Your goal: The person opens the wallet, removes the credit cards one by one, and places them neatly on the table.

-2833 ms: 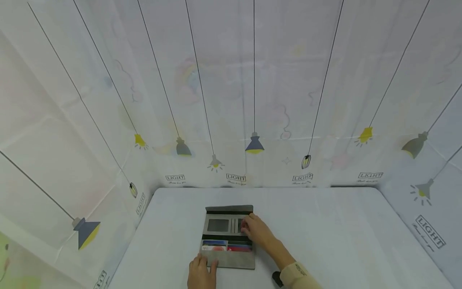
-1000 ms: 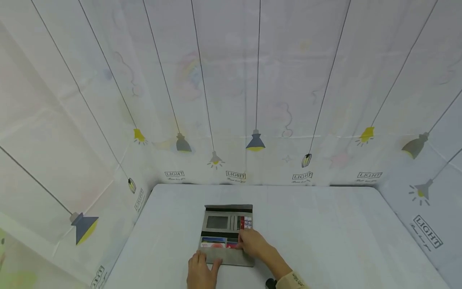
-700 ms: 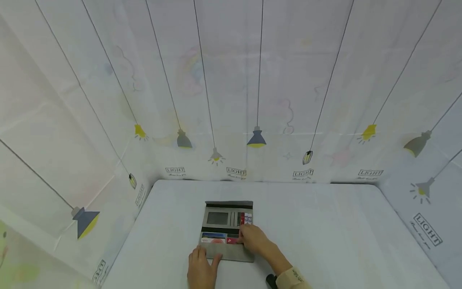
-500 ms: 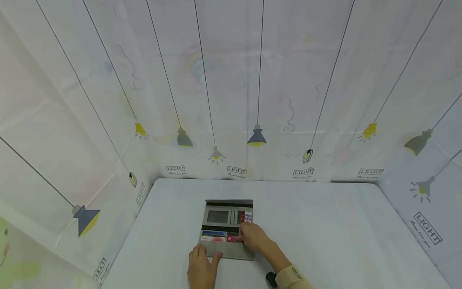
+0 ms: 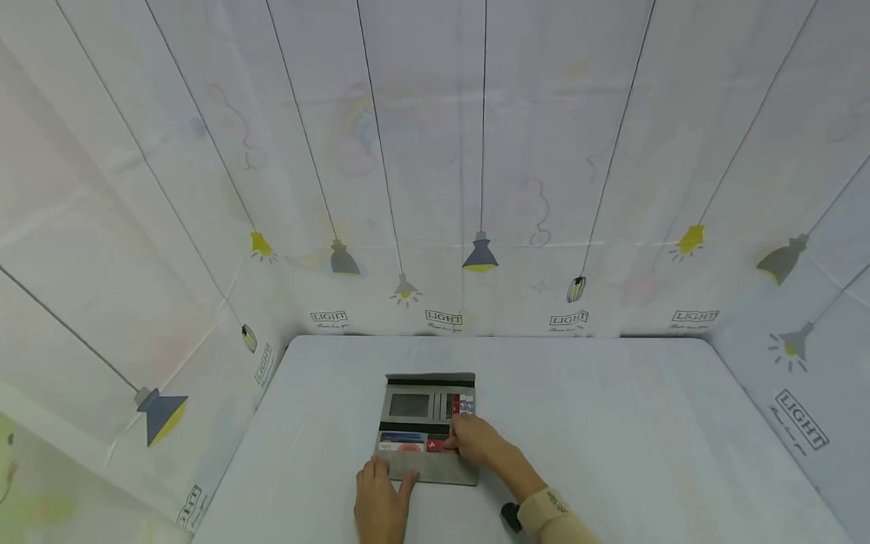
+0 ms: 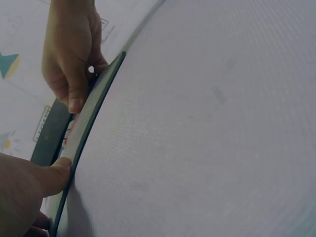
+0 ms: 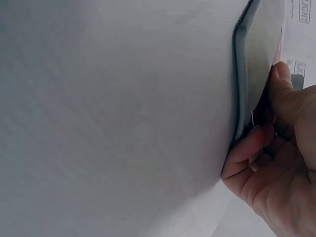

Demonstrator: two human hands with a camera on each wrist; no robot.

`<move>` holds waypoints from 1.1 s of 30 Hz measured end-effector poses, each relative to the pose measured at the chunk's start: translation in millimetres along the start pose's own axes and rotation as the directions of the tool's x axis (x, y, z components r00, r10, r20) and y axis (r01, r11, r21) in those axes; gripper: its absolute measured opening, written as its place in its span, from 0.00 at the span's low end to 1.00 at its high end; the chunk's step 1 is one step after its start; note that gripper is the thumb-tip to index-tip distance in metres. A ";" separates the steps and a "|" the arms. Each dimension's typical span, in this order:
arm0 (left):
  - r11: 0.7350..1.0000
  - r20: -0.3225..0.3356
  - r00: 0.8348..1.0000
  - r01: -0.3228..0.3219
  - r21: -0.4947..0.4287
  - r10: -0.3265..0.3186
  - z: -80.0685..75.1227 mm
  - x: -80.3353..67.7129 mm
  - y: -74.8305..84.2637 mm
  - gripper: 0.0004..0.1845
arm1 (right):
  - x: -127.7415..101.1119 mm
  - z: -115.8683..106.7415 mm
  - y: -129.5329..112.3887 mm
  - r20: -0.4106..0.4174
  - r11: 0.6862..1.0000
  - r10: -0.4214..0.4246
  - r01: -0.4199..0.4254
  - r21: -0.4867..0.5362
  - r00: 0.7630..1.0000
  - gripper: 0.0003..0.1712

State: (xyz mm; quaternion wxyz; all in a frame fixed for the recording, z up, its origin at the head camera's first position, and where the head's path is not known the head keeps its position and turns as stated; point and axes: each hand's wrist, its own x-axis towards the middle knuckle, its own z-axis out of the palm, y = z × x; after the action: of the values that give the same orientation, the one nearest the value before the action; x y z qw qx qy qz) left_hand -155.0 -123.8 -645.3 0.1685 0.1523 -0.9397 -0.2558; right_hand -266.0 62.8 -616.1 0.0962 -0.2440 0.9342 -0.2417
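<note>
A grey bifold wallet (image 5: 438, 467) lies unfolded on the white table. Its upper half has a dark window (image 5: 410, 405) and red-and-white cards (image 5: 463, 404) standing in the right pocket. A white card (image 5: 401, 446) fills the lower left slot, beside a red card (image 5: 437, 446) in the lower right slot. My left hand (image 5: 381, 499) holds the wallet's near left corner, thumb on the near edge. My right hand (image 5: 479, 440) pinches the red card at the lower right slot, thumb on top. That card's right part is hidden by the fingers.
The white table (image 5: 612, 423) runs back to a wall sheet (image 5: 598, 151) printed with hanging lamps. Near the right sleeve (image 5: 547, 510), a small black object (image 5: 510, 517) shows at the wrist.
My right hand has moved from the upper right pocket down to the lower right slot, leaving red-and-white cards showing above. The left hand stays at the corner. The last half second shows little movement.
</note>
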 end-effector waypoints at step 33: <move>0.998 0.053 0.997 0.058 0.030 -0.059 -1.5 1.0 4.1 0.33 | -11.7 -14.2 4.7 0.051 0.997 0.046 -0.050 0.064 0.998 0.10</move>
State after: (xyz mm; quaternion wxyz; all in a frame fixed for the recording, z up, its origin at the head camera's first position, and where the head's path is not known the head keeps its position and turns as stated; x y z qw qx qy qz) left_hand -156.1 -121.5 -641.7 0.1336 0.1752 -0.9425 -0.2513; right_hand -262.1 78.0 -605.5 0.1329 -0.2242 0.9288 -0.2634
